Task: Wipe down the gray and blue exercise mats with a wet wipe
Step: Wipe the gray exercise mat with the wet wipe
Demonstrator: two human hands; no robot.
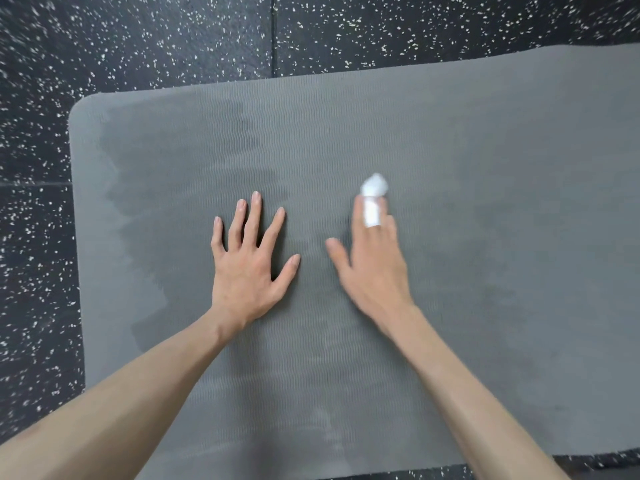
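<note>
speckled black floor [138,39] lay under the gray mat [485,150], which filled most of the view. the left hand [247,261] pressed flat with fingers spread — likely bracing the mat against sliding. the right hand [372,261], blurred, seemed to hold the wet wipe [372,199] between extended fingers, pushing it over the ribbed surface — darker damp patches showed toward the left. no blue mat was visible.
</note>
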